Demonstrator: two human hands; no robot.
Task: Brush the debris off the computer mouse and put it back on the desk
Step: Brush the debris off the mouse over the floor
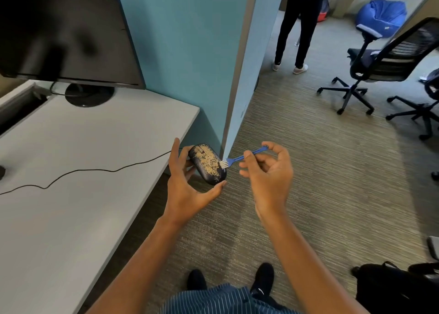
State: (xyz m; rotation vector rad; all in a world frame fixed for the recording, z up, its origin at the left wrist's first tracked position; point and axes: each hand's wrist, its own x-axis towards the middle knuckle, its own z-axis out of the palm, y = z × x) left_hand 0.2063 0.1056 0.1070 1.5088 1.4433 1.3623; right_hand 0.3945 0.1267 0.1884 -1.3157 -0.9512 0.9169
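1. Left hand (pixel 187 185) grasps the computer mouse (pixel 207 163), thumb curled under its near end and fingers behind its far side. The mouse is held in the air just past the corner of the desk (pixel 71 207), above the carpet (pixel 297 171), not resting on any surface.
2. Right hand (pixel 268 169) pinches the blue handle of a small brush (pixel 240 158) between thumb and forefinger; the remaining fingers are loosely curled.
3. White bristles of the brush touch the right edge of the mouse, near its rear half.
4. Tan debris (pixel 209 163) covers most of the top shell, so the step in hand is judged to be the brushing, at or near its start.
5. Mouse cable (pixel 95 170) runs from the front of the mouse back across the desk toward the left.
6. Next move, as judged: draw the bristles across the shell in short strokes away from the desk, so that grains fall to the carpet. Tilt the mouse with the left hand to reach the front and the wheel area.
7. Return to the desk is not yet due; the shell must first be free of grains.
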